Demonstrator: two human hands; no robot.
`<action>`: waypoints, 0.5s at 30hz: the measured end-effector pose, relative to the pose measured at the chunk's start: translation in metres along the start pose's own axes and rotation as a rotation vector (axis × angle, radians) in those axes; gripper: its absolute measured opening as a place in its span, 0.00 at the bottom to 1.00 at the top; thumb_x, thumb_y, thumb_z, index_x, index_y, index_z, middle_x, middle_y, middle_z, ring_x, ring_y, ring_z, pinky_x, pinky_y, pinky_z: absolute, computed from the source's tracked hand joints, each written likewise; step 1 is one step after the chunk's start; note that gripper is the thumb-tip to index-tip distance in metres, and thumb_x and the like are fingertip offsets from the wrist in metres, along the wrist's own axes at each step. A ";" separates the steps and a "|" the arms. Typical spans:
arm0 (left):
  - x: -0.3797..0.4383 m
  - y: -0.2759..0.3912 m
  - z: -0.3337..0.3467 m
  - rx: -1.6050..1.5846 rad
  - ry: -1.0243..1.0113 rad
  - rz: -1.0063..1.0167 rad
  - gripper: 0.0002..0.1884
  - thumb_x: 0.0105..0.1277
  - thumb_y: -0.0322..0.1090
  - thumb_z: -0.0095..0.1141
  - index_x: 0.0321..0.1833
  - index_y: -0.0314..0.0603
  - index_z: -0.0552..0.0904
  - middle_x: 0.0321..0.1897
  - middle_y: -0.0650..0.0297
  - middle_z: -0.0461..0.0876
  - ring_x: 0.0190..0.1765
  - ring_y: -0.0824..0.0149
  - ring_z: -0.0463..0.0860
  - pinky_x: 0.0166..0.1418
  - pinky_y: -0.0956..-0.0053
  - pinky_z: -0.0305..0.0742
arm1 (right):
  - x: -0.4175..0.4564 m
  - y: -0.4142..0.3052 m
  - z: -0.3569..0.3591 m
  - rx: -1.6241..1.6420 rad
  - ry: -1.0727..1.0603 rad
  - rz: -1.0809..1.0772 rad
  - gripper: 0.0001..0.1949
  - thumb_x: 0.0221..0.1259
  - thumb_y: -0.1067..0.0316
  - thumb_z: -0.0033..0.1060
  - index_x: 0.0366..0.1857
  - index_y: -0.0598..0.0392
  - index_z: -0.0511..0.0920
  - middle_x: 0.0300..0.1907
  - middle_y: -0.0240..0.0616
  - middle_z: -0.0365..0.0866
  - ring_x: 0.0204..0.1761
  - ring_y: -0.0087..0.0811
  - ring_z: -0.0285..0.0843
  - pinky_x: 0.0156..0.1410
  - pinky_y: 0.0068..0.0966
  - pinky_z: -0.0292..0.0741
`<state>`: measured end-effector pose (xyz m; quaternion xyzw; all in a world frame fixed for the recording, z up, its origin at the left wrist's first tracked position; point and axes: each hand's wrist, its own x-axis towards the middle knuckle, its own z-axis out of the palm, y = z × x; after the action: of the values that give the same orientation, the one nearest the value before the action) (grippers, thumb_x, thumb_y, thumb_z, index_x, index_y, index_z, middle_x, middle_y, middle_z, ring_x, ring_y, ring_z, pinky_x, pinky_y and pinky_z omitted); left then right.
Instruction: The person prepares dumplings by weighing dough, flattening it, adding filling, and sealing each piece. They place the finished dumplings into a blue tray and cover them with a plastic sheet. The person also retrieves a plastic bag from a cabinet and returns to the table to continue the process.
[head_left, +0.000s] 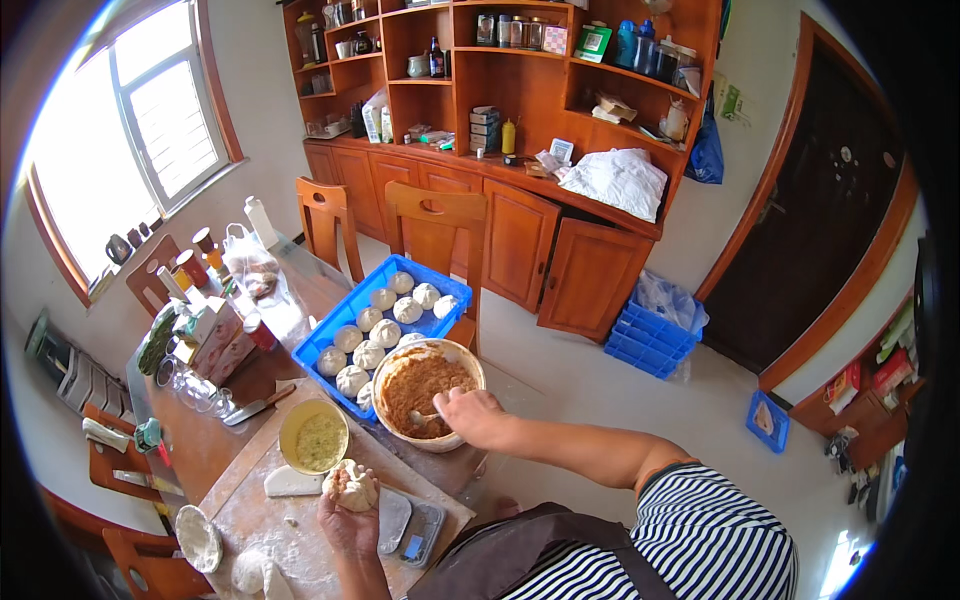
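My left hand cups a dough wrapper with brown filling showing in its open top. My right hand grips a metal spoon, its bowl resting in the brown minced filling of a large whitish tub. Beyond the tub, a blue plastic tray carries several pleated buns. Just above my left hand is a yellow bowl with a greenish filling or seasoning. A white dough scraper lies beside that bowl on a floured board.
A digital kitchen scale is right of my left hand. Dough and a floury bowl occupy the near left. A knife, glass jars and boxes crowd the table's far side. A wooden chair stands behind the tray.
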<state>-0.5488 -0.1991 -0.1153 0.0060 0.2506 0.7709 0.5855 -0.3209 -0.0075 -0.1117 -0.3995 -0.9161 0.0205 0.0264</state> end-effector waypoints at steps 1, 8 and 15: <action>0.003 -0.003 0.004 -0.020 -0.007 -0.020 0.19 0.75 0.44 0.54 0.63 0.42 0.79 0.57 0.52 0.85 0.57 0.45 0.85 0.62 0.49 0.83 | 0.005 0.001 0.000 -0.036 -0.014 -0.060 0.08 0.69 0.69 0.53 0.47 0.58 0.76 0.40 0.50 0.86 0.40 0.47 0.91 0.39 0.42 0.87; 0.003 -0.004 0.002 -0.036 0.053 -0.017 0.18 0.78 0.46 0.51 0.59 0.42 0.80 0.54 0.50 0.85 0.56 0.46 0.85 0.60 0.49 0.83 | 0.015 0.023 -0.054 0.008 -0.009 -0.264 0.06 0.67 0.68 0.52 0.35 0.56 0.79 0.26 0.49 0.85 0.33 0.49 0.90 0.35 0.49 0.83; 0.004 -0.009 0.006 -0.020 0.064 0.006 0.27 0.72 0.40 0.46 0.71 0.36 0.73 0.68 0.47 0.77 0.69 0.45 0.77 0.73 0.42 0.71 | 0.020 0.043 -0.059 0.658 -0.096 -0.184 0.10 0.69 0.69 0.57 0.45 0.59 0.87 0.41 0.55 0.88 0.44 0.51 0.87 0.52 0.42 0.81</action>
<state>-0.5403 -0.1916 -0.1149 -0.0240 0.2614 0.7748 0.5751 -0.2991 0.0369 -0.0548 -0.2841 -0.8927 0.3312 0.1126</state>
